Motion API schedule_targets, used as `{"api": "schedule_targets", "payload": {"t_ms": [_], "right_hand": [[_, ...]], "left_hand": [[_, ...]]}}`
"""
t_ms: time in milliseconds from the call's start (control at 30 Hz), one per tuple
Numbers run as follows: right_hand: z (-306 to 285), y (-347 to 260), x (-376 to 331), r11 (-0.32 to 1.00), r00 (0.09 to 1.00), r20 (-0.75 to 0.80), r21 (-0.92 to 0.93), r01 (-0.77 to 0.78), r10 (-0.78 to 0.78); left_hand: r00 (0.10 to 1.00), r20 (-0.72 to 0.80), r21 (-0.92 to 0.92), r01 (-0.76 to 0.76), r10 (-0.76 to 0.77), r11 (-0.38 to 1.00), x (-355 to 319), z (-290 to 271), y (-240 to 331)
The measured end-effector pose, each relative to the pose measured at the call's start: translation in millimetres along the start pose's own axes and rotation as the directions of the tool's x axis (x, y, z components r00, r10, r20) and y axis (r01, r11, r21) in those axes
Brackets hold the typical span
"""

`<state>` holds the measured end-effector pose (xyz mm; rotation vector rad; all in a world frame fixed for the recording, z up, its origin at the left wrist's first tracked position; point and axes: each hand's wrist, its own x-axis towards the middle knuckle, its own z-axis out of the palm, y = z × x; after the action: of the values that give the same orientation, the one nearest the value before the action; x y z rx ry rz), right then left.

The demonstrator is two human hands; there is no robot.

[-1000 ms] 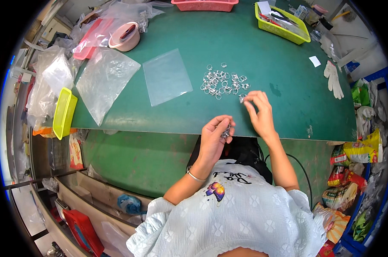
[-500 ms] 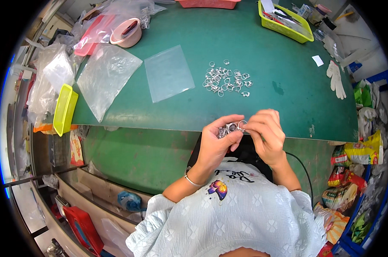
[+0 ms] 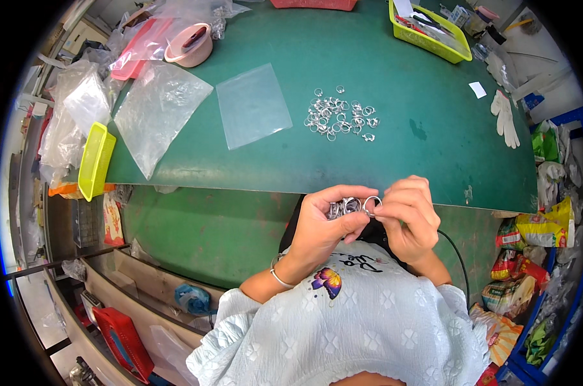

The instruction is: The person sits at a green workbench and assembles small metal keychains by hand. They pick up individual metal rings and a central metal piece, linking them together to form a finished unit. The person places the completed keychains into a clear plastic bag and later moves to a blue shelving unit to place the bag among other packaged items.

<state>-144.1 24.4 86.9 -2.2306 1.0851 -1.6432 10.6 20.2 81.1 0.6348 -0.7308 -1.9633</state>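
Several silver metal rings (image 3: 343,208) lie bunched in my left hand (image 3: 322,222), whose fingers and thumb are closed around them just off the table's front edge. Between the two hands a single silver ring (image 3: 372,205) stands upright, its round opening showing. The thumb and fingers of my right hand (image 3: 408,215) pinch this ring at its right side, while the left fingertips are close against its other side. Beyond the hands, a loose pile of similar rings (image 3: 341,119) is spread on the green table (image 3: 240,170).
Left of the pile lie a flat clear plastic bag (image 3: 254,106) and a larger crumpled bag (image 3: 159,116). A yellow-green basket (image 3: 96,161) tilts at the table's left edge. Farther back are a pink bowl (image 3: 190,48) and a yellow-green tray (image 3: 433,42). A white glove (image 3: 505,119) lies at right.
Both hands have shifted slightly right and toward me. The single ring has come farther out from the bunch and shows more of its round face.
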Motion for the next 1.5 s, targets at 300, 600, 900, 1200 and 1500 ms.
{"api": "schedule_targets", "payload": {"t_ms": [300, 600, 900, 1200, 1500], "right_hand": [[0.7, -0.3, -5.4, 0.987, 0.992, -0.066, 0.132, -0.096, 0.105], [-5.2, -6.1, -5.4, 0.929, 0.973, 0.046, 0.288, -0.231, 0.227], [-5.7, -7.1, -9.8, 0.862, 0.950, 0.105, 0.400, -0.312, 0.295], [-6.3, -8.2, -10.0, 0.839, 0.940, 0.129, 0.424, -0.341, 0.317], [-3.9, 1.6, -17.0, 0.496, 0.768, 0.340, 0.609, -0.619, 0.542]], "left_hand": [[1.000, -0.005, 0.055, 0.009, -0.009, 0.998, -5.6, 4.9, 6.6], [0.994, 0.093, 0.106, -0.068, 0.059, 0.992, -6.2, 4.9, 6.5], [0.991, 0.130, 0.043, -0.029, 0.023, 0.999, -6.4, 5.3, 3.5], [0.997, 0.072, 0.055, 0.004, -0.008, 0.998, -5.2, 9.1, 5.5], [0.999, -0.031, 0.147, -0.023, 0.028, 0.989, 2.8, 1.7, -0.4]]}}
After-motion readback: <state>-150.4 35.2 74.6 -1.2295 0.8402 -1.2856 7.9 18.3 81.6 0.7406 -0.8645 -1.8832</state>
